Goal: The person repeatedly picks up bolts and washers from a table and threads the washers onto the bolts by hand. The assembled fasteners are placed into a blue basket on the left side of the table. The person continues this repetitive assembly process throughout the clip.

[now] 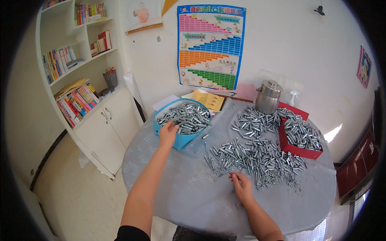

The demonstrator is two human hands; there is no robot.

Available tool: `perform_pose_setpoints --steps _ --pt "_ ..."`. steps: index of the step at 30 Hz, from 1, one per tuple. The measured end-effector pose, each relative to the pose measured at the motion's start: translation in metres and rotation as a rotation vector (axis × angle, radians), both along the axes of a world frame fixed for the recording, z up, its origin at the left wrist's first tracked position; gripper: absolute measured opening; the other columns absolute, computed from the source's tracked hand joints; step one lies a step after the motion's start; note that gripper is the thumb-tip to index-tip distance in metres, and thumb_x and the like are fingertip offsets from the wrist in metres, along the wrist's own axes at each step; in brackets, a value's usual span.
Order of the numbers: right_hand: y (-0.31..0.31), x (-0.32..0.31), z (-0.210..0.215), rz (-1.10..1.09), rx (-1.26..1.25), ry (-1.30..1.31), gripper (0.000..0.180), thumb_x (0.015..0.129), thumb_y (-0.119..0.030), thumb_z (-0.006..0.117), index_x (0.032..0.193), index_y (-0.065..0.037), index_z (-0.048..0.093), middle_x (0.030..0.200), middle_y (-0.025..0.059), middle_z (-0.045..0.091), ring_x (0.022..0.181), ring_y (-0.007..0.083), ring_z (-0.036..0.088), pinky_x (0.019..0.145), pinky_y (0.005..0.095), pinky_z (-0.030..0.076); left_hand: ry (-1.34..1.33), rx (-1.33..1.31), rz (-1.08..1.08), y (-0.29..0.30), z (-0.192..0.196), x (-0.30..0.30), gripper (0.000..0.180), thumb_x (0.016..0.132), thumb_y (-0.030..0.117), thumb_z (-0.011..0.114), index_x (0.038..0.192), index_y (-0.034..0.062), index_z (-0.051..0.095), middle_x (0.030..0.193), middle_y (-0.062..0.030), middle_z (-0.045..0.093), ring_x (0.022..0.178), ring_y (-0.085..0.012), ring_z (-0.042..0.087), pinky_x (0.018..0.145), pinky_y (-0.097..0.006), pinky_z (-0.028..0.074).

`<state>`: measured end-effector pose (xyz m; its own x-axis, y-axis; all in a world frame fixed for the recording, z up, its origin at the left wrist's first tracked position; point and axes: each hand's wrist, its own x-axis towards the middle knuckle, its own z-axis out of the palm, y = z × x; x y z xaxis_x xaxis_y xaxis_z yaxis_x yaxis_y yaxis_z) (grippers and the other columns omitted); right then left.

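Note:
My left hand [168,133] reaches over the near rim of a blue bin [184,139], its fingers apart at the heaped silver sleeve anchors [187,116]. Nothing shows in its grasp. On the grey tablecloth, my right hand [241,187] rests at the near edge of a loose pile of metal bolts and sleeves [245,154]. Its thumb and fingertips are drawn together; whatever they may hold is too small to make out. Small washers [207,173] lie scattered to the left of that hand, and more washers and nuts [267,182] to its right.
A red open box [299,152] full of similar metal parts stands at the right. Behind the pile are a steel thermos pot [268,97] and a spray bottle [293,97]. A yellow booklet [209,99] lies behind the bin. A white bookshelf [92,116] stands left of the table.

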<state>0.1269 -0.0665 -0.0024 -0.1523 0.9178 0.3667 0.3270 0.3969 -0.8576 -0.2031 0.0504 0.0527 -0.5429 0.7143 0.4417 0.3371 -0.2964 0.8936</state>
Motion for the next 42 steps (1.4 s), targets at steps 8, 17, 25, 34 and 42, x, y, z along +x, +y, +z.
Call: perform_pose_setpoints --steps 8,17,25,34,42 --pt "0.015 -0.002 -0.004 0.057 0.401 -0.417 0.028 0.074 -0.011 0.060 0.102 -0.006 0.060 0.097 0.0081 0.059 0.093 0.0265 0.054 0.084 0.0368 0.041 0.218 -0.265 -0.334 -0.069 -0.053 0.076 0.018 0.077 0.010 0.062 0.092 0.0003 0.064 0.079 -0.0109 0.064 0.070 -0.0161 0.059 0.064 -0.027 0.046" --pt "0.018 -0.001 -0.028 0.021 0.420 -0.495 0.016 0.071 -0.014 0.062 0.086 -0.011 0.064 0.085 0.0041 0.057 0.084 0.0235 0.053 0.077 0.0374 0.039 0.578 -0.248 -0.284 -0.045 -0.053 0.129 0.018 0.077 0.007 0.058 0.094 0.0039 0.064 0.088 -0.0122 0.063 0.084 -0.0260 0.058 0.074 -0.032 0.045" --pt "0.020 -0.007 -0.033 -0.024 0.377 -0.461 0.011 0.070 -0.014 0.061 0.080 -0.012 0.064 0.081 0.0032 0.057 0.079 0.0217 0.054 0.072 0.0365 0.038 1.036 -0.045 -0.371 0.003 -0.037 0.183 0.029 0.070 -0.003 0.051 0.095 0.0044 0.062 0.099 -0.0136 0.057 0.093 -0.0323 0.052 0.082 -0.040 0.042" --pt "0.017 -0.008 -0.031 0.008 0.319 -0.431 0.011 0.070 -0.015 0.060 0.080 -0.012 0.064 0.080 0.0053 0.056 0.081 0.0238 0.054 0.070 0.0389 0.038 1.098 -0.438 -0.390 0.004 -0.042 0.194 0.013 0.069 0.001 0.059 0.082 0.0016 0.062 0.096 -0.0147 0.057 0.088 -0.0327 0.054 0.078 -0.039 0.043" --pt "0.019 0.001 -0.030 0.050 0.258 -0.374 0.010 0.069 -0.015 0.064 0.079 -0.013 0.065 0.082 0.0061 0.057 0.080 0.0261 0.054 0.071 0.0394 0.039 0.795 -0.116 -0.130 -0.048 -0.032 0.185 0.016 0.067 0.005 0.066 0.082 0.0013 0.063 0.080 -0.0108 0.058 0.077 -0.0275 0.055 0.069 -0.035 0.045"
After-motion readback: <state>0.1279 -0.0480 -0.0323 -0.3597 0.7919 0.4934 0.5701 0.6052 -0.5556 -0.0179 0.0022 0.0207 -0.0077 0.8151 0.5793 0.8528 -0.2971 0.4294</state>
